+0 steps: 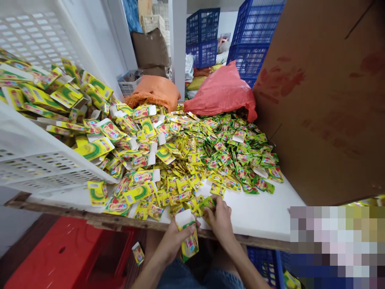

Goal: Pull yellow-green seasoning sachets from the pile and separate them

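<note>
My left hand (173, 241) is wrapped around a small yellow-and-green carton (189, 245), its white end flap standing up at the top. Close by on the right, my right hand (221, 220) is closed on a green sachet (208, 204) at the table's front edge; its fingertips are partly hidden. Yellow sachets (185, 184) lie in a heap just beyond both hands. Green sachets (237, 152) are piled farther back on the right. Many cartons (144, 160), several with raised white flaps, spread across the left of the white table (255, 212).
A tilted white crate (60, 160) spills cartons from the left. A large cardboard box (319, 112) borders the right. Orange (158, 90) and red (222, 92) sacks lie at the back. Below are a red stool (60, 253), a fallen carton (138, 253) and a blue crate (264, 261).
</note>
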`<state>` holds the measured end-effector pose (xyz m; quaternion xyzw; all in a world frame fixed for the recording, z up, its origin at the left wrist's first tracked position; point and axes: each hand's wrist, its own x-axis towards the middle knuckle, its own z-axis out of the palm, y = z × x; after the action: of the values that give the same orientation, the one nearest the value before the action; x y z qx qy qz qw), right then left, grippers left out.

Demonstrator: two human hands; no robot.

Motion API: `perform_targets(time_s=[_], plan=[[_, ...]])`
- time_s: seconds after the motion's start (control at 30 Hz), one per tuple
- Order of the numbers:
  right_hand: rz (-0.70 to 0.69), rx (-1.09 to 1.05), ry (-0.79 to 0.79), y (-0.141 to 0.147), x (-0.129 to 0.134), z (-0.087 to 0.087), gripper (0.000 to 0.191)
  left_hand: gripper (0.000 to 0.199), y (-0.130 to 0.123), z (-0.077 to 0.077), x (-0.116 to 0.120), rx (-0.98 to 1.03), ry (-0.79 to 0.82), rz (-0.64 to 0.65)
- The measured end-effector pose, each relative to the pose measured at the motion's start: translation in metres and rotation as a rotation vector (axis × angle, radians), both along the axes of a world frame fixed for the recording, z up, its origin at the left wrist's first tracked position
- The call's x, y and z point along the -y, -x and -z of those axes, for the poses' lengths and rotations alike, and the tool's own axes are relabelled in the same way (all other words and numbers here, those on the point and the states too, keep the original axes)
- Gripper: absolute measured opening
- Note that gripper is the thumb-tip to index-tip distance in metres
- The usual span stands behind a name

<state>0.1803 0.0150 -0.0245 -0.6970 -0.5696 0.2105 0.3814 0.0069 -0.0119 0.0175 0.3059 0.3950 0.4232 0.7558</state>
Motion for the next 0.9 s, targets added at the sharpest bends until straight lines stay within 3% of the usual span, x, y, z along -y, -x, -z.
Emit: perform_targets(time_s=[0.1, 0.23, 0.37, 0.57, 0.7, 0.77, 0.9], plan=[[-0.080, -0.199, -0.003, 0.001, 0.007, -0.014, 0.041, 0.034, -0.004, -0.001, -0.003, -0.049, -0.043, 0.049], [-0.242, -0.418, -0.001, 0.007, 0.017, -0.051, 0.029, 0.042, -0.012, -0.007, -0.007, -0.103, -0.072, 0.163], [-0.432, -0.205, -0.047, 0.016, 0.023, -0.081, 0.016, 0.051, -0.016, -0.013, -0.007, -0.043, -0.077, 0.251], [-0.733, 0.107, -0.014, 0.015, 0.029, -0.097, 0.025, 0.051, -0.017, -0.007, -0.006, -0.078, -0.203, 0.195], [-0.593, 0.040, -0.075, 0.019, 0.034, -0.095, 0.034, 0.051, -0.017, -0.011, -0.010, -0.086, -0.251, 0.190], [-0.509, 0.017, -0.161, 0.020, 0.036, -0.092, 0.029, 0.055, -0.017, -0.013, -0.013, -0.057, -0.267, 0.213], [-0.469, 0.190, -0.282, 0.016, 0.038, -0.092, 0.015, 0.060, -0.017, -0.011, -0.015, -0.095, -0.396, 0.220]])
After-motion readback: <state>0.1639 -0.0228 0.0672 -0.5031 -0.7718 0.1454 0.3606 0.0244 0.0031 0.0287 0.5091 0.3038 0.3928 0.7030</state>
